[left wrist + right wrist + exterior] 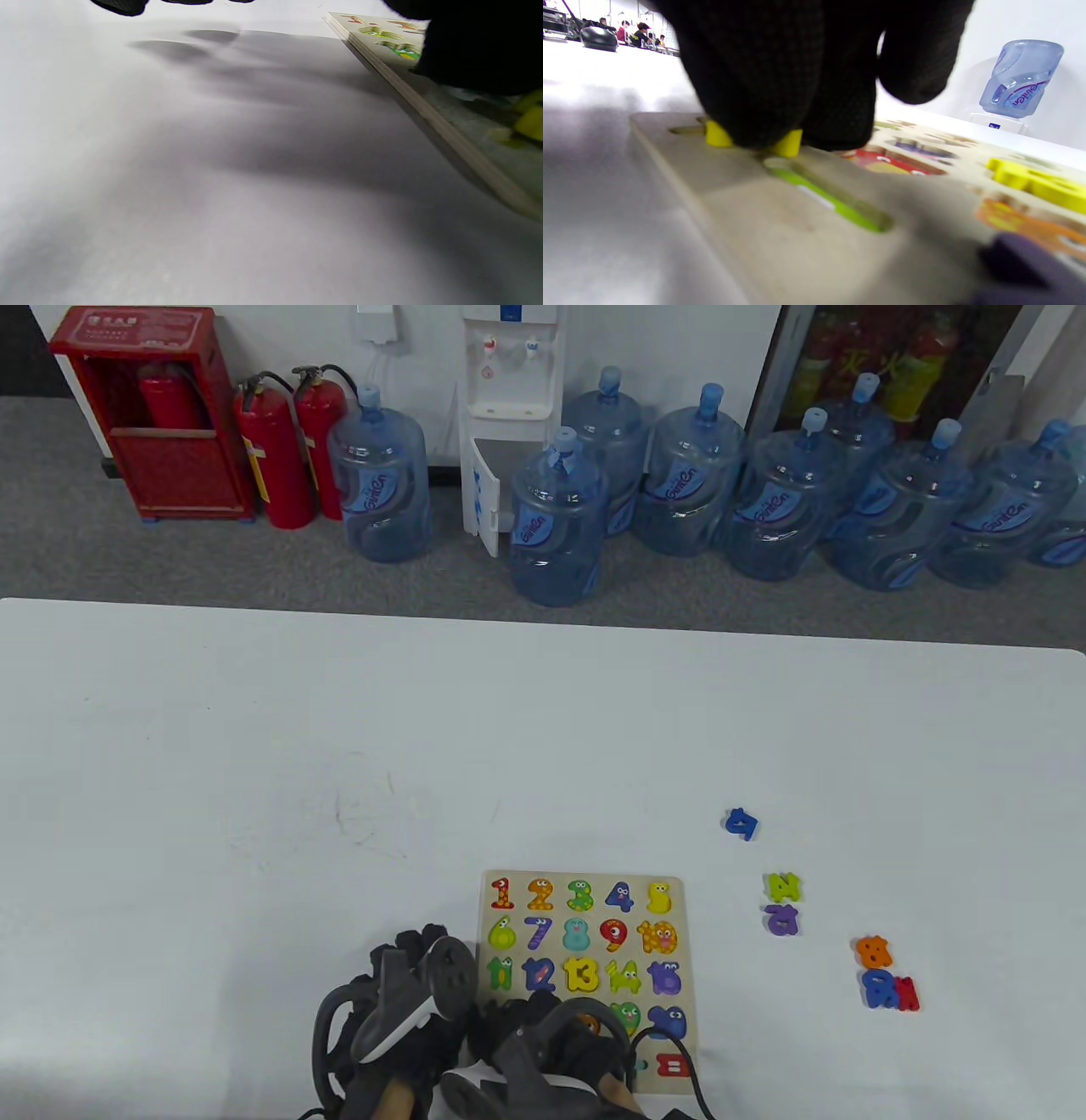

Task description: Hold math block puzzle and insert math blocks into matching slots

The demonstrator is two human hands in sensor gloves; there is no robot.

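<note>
The wooden number puzzle board (681,925) lies flat near the table's front edge, with most of its coloured numbers seated. My right hand (543,1044) covers its lower left part. In the right wrist view its fingers (763,76) close down over a yellow block (787,146) standing on the board (780,237) beside an empty green-bottomed slot (835,203). My left hand (399,993) lies just left of the board, and its fingertips (123,4) reach out over the bare table. Several loose blocks lie to the right: blue (741,823), green (782,886), purple (781,920), orange (874,952).
Further blue (881,989) and red (908,994) blocks lie at the far right. The white table (254,780) stretches away to the left and back. Beyond its far edge stand water bottles (556,526) and fire extinguishers (276,453).
</note>
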